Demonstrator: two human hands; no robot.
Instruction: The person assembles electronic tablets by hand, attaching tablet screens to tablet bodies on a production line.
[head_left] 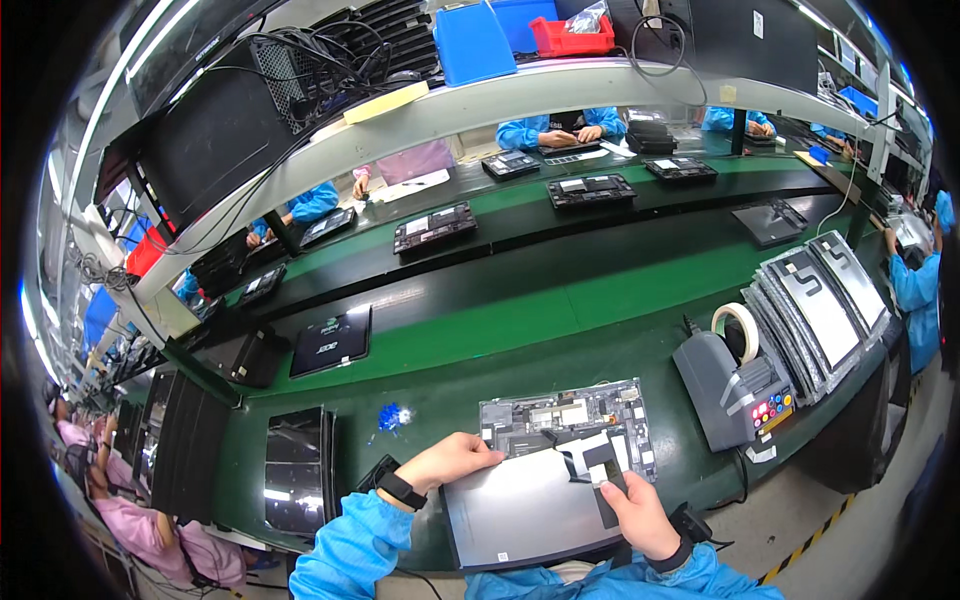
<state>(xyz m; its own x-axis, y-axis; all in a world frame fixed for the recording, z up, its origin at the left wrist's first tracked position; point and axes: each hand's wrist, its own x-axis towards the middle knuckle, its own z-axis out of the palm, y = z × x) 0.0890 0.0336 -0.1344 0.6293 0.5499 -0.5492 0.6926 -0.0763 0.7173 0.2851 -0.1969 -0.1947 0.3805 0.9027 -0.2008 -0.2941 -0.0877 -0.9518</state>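
Two hands busy: my right hand grips a dark slab over the silver panel, which sits nearside of the opened computer. Can't tell if my left hand pinches the panel's edge or just rests. I'd keep that black strip slack.

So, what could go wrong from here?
The silver panel appears to overlap the exposed electronics, so shifting it might scrape components. It also lies close to the near edge of the bench and could slip if nudged. The dark flat piece in the right hand, if dropped, might mark the panel.
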